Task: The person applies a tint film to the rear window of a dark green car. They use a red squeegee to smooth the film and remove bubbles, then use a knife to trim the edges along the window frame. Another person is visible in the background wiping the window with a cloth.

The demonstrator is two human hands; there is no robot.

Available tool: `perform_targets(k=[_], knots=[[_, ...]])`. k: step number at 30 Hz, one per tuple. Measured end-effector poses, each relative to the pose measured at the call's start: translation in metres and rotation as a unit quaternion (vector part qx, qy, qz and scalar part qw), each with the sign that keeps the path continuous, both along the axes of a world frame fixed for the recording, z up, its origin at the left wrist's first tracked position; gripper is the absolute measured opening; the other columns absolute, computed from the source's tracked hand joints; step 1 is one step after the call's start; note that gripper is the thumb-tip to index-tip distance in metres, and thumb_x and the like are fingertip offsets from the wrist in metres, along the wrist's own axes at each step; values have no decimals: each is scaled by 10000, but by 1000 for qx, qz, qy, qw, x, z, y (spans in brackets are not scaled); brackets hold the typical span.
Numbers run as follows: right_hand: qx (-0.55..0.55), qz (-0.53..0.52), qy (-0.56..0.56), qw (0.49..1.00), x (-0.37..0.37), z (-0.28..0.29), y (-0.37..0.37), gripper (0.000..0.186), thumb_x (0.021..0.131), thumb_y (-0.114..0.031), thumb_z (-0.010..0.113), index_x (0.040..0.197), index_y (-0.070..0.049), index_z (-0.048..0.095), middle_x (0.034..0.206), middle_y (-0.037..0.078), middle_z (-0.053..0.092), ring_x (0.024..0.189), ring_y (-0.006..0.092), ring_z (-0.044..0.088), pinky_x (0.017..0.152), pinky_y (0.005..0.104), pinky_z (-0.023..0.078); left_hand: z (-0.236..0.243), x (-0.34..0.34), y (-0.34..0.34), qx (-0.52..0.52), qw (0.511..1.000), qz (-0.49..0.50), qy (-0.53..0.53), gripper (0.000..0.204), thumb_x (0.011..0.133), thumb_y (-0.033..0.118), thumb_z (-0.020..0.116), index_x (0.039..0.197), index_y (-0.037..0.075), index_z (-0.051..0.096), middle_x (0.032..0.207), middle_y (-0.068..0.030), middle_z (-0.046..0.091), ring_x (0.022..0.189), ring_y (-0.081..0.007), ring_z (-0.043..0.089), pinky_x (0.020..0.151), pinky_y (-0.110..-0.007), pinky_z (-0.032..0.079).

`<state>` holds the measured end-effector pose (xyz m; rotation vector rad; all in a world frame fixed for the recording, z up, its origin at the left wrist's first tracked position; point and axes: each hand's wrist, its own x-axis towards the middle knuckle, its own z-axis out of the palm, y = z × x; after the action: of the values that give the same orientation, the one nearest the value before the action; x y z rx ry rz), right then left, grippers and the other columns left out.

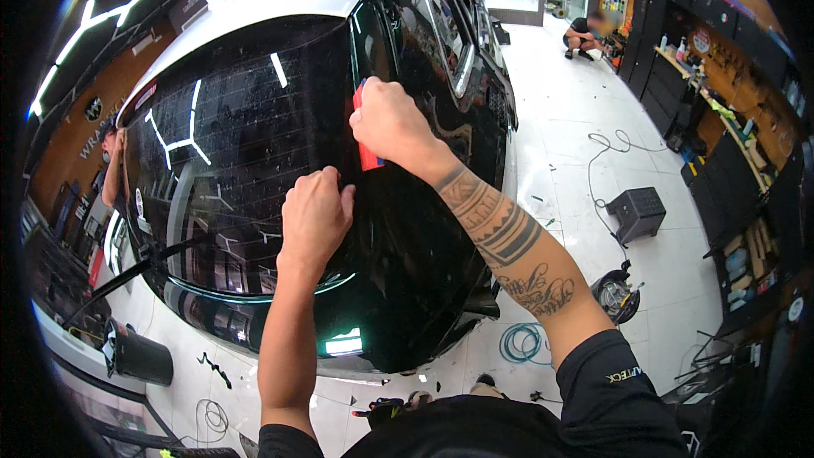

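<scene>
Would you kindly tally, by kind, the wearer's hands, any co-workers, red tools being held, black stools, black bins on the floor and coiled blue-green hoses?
Left hand and right hand: 2
Crouching co-worker and co-worker at far left: 2
Red tool: 1
Black stool: 1
Black bin: 1
Blue-green hose coil: 1
Total: 8

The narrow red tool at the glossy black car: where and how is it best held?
I would grip the narrow red tool by its middle, from the right: it is long and near-upright, showing left of and below the right hand.
</scene>
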<state>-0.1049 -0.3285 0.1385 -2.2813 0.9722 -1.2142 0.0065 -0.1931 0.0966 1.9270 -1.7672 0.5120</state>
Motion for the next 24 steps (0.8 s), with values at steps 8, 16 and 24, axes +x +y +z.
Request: perform_targets(k=[8,16,24], knots=[[-8,48,65,997,-8,15,-6,276,827,-156,625,927,100,643,972,347,666,997,487,656,896,508,542,-12,-17,-7,-139,982,3,128,207,870,91,718,968,-74,643,816,-245,664,777,-384,670,728,-418,513],[-32,63,38,997,-8,9,-9,268,826,-142,637,924,107,626,958,355,665,972,496,661,872,507,555,-18,-3,-7,-100,917,-60,381,139,881,49,688,938,-64,629,775,-175,665,709,-184,599,698,-351,482],[-29,-4,-45,999,1,-12,2,226,862,-118,664,973,61,580,912,322,677,889,489,688,771,525,584,-5,-24,2,-95,953,-2,287,182,899,84,681,1005,-57,637,835,-239,674,741,-379,656,707,-387,506]])
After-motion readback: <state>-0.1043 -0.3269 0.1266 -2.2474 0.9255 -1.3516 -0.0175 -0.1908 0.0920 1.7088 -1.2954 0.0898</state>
